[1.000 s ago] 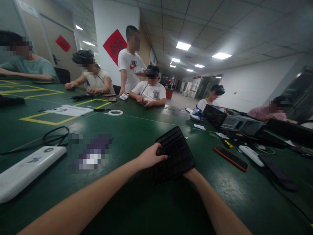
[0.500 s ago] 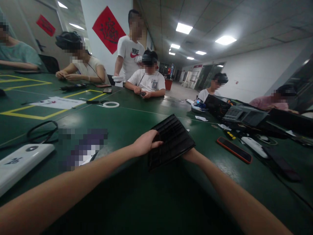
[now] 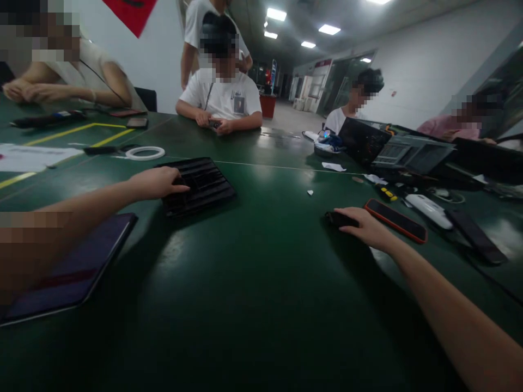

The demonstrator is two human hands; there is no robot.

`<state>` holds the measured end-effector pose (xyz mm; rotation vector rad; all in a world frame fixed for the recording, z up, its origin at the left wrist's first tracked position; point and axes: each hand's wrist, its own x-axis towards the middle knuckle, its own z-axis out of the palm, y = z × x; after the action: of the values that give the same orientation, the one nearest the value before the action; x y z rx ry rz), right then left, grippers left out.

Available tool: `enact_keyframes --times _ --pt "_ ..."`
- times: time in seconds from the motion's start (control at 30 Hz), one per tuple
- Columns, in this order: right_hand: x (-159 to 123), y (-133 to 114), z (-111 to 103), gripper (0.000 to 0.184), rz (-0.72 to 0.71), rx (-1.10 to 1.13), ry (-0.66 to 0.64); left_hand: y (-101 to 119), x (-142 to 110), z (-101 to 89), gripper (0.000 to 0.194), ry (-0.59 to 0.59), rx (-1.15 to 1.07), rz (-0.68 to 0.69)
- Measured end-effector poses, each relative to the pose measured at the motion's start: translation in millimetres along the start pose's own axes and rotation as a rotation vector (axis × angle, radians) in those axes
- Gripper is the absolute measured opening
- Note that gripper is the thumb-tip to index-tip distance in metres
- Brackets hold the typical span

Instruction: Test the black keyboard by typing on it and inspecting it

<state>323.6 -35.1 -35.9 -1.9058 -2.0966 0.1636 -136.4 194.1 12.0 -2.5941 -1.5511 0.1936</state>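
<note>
A black ribbed panel (image 3: 200, 185) lies flat on the green table (image 3: 261, 283), left of centre. My left hand (image 3: 154, 182) rests on its near left corner, fingers curled over the edge. My right hand (image 3: 363, 226) is out to the right, fingers closed over a small black object (image 3: 338, 219) on the table. A phone in a red case (image 3: 395, 220) lies just beyond that hand.
A dark tablet (image 3: 73, 267) lies at my near left. A white ring (image 3: 145, 153), papers and yellow tape lines are at far left. A black laptop (image 3: 362, 142), a white device (image 3: 427, 210) and cables crowd the right. Several people sit around the table.
The black panel went from tilted in both hands to flat on the table at the left. My right hand let it go and moved right onto a small black object.
</note>
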Motion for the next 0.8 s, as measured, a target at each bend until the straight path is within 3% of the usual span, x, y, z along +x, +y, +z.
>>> enact_keyframes --times 0.17,0.3,0.4,0.53,0.67,0.8 --pt "-6 7 -5 0.063 0.068 -0.015 -0.002 -7 18 4.4 0.075 -0.097 0.033 -0.059" --pt "-6 10 -4 0.054 0.080 0.041 -0.039 -6 23 7.3 0.076 -0.124 0.060 -0.048" --pt "-6 12 0 0.049 0.079 0.055 -0.015 5 21 9.0 0.067 -0.066 0.082 -0.058" --pt "-6 15 4 0.049 0.073 0.060 0.006 35 4 8.9 0.053 0.010 0.037 -0.077" --pt "-7 16 5 0.046 0.061 0.089 0.044 75 -26 10.7 0.045 0.150 -0.066 0.034" --pt "-3 -12 3 0.044 0.070 0.175 0.049 115 -56 13.2 0.043 0.286 -0.295 0.100"
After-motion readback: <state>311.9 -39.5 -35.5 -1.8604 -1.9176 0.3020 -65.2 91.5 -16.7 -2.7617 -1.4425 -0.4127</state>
